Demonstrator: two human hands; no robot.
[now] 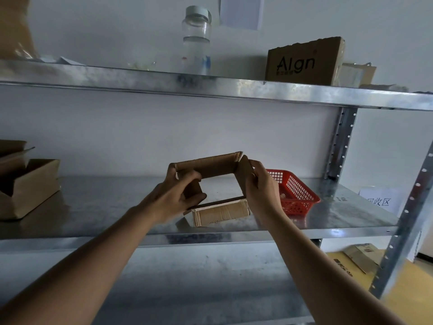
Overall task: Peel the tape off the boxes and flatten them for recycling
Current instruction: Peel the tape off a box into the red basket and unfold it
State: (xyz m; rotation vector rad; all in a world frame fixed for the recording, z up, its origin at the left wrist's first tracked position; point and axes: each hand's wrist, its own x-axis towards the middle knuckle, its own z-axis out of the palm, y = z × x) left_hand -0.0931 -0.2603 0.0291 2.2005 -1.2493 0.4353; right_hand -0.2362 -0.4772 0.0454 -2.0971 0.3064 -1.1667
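Frame centre: my left hand (178,195) and right hand (262,191) grip the box (218,167), fingers clamped on opposite walls; seemingly tape-free, so press opposite corners together evenly.

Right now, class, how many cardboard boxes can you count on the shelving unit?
3, perhaps more: the open box gripped by the left hand and right hand, an open box at the middle shelf's left end, and the printed box up top. More cardboard pokes in at edges.

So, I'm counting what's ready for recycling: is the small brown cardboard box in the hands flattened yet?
Not yet. The small brown cardboard box is an open square tube; the shelf shows through it, left hand and right hand gripping opposite sides.
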